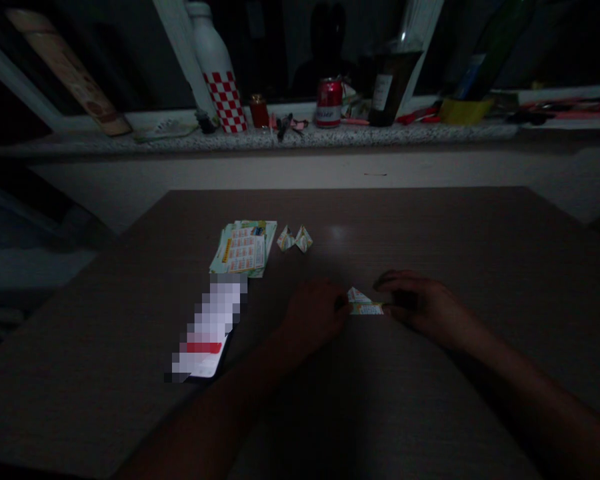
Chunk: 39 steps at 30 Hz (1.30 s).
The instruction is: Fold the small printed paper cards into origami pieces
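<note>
A small folded piece of printed paper (366, 308) lies on the dark table, with a flat strip along its near edge and a triangular peak on top. My left hand (316, 308) is closed on its left end, and the fingertips there are partly hidden in shadow. At the right end is my right hand (425, 305). Its thumb tip is at the paper's edge, and the other fingers are curved above, apart from the thumb. Farther back stands a finished-looking folded paper shape (295, 239) with two pointed halves.
Left of my hands lies a lit phone (207, 333), its screen blurred. Behind it is a stack of printed leaflets (243, 250). On the stone windowsill (260, 139) stand a red-and-white checkered bottle (223, 87), a red can (329, 103) and dark bottles. The room is dim.
</note>
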{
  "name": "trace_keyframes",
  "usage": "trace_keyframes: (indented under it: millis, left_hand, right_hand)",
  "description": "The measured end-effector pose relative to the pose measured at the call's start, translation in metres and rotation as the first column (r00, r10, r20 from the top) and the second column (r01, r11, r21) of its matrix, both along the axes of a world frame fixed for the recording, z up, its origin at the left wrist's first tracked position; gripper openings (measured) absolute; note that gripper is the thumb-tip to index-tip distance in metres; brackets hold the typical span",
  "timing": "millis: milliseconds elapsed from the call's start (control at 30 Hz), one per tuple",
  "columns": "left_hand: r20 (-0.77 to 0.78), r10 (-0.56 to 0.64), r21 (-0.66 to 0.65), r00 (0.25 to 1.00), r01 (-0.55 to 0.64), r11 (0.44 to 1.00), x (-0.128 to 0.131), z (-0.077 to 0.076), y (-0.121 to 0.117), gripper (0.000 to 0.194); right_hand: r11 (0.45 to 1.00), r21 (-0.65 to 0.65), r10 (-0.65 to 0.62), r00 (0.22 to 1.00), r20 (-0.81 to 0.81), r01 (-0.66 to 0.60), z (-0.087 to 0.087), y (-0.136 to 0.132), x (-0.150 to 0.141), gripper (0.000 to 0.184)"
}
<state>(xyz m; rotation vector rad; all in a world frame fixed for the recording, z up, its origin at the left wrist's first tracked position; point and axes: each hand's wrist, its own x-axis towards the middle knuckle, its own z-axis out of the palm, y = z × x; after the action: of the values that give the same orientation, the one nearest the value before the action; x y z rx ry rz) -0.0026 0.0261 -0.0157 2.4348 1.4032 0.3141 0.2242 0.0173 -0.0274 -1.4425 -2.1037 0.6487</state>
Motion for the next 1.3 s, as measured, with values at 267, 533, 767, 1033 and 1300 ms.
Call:
trace_keyframes:
  millis: [267, 533, 767, 1033, 1300]
  left_hand:
    - [0.013, 0.011, 0.045, 1.000, -0.012, 0.999, 0.000, -0.003, -0.004, 0.019]
    - [0.127, -0.016, 0.077, 0.992, 0.007, 0.997, -0.005, -0.004, -0.006, 0.022]
    - [0.443, 0.077, -0.299, 0.893, 0.066, 0.952, -0.003, 0.000, -0.008, 0.022]
    - [0.672, 0.357, -0.559, 0.649, 0.127, 0.820, -0.003, 0.007, -0.010, 0.020]
    - [0.705, 0.378, -0.514, 0.600, 0.064, 0.856, 0.000, 0.016, -0.015, 0.017]
  right_hand:
    - [0.983, 0.107, 0.132, 0.982, 0.136, -0.147, -0.008, -0.008, -0.010, 0.040]
    - [0.990, 0.091, 0.114, 0.992, -0.061, -0.109, -0.002, -0.008, -0.023, 0.020]
    - [0.999, 0.002, 0.037, 0.957, -0.288, -0.038, 0.002, -0.019, -0.030, 0.012]
    - [0.951, 0.254, -0.053, 0.901, -0.430, 0.177, 0.003, -0.026, -0.028, 0.019]
    - [0.873, 0.478, 0.056, 0.950, -0.306, 0.103, 0.012, -0.025, -0.029, 0.014]
